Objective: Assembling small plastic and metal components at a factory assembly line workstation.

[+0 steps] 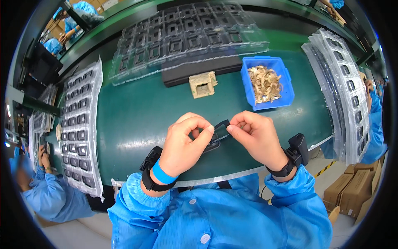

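My left hand [185,143] and my right hand [258,136] face each other close above the near part of the green table. Between them runs a small black strip [221,125], each end pinched by a thumb and forefinger. Just under it, partly covered by my left fingers, is a dark part with rounded corners [214,145]; whether the strip joins it I cannot tell. Beyond my hands sits a tan block with a square opening [203,89], seemingly wrapped in tape. To its right stands a blue bin [289,92] holding curled tan scraps [264,83].
Clear plastic trays of black frames lie at the back [186,31], along the left [78,124] and stacked on the right [348,91]. A black slab [178,76] lies under the back tray. Cardboard boxes [352,189] stand lower right. Other people in blue work at left, right and behind.
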Available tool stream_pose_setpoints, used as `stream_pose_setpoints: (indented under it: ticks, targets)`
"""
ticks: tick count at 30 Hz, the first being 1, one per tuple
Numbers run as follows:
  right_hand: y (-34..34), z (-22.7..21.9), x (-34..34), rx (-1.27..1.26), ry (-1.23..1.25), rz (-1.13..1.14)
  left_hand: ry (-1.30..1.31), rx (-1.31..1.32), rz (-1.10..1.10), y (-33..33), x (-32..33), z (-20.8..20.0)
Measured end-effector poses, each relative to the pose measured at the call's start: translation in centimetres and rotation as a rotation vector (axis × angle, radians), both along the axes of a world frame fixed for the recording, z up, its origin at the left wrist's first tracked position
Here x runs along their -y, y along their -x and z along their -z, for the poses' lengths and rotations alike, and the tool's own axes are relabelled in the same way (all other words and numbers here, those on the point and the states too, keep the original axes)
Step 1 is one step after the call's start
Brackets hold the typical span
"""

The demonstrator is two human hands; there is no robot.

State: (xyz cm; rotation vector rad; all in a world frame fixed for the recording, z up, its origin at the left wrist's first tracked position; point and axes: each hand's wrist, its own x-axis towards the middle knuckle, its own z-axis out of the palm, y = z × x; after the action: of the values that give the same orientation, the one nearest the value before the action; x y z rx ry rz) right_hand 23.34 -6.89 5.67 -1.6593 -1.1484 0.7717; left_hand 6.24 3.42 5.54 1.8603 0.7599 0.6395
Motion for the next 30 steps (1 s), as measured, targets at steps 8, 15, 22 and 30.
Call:
stream_pose_setpoints:
  ticks: [8,15,22,30]
  targets:
    - [0.5,3.8,-0.2,-0.289,0.13,0.013,-0.404,-0.28,-0.166,4.7,2.9,3.5]
    - [2.0,4.8,-0.5,-0.383,0.225,-0.062,-0.329,-0.3,-0.224,5.2,4.6,5.8]
    - [2.7,5.2,-0.5,-0.212,0.23,-0.02,-0.398,-0.235,-0.217,5.3,4.5,6.4]
    - [3.3,4.7,-0.5,-0.122,0.201,-0.007,-0.444,-0.256,-0.221,5.2,4.5,6.5]
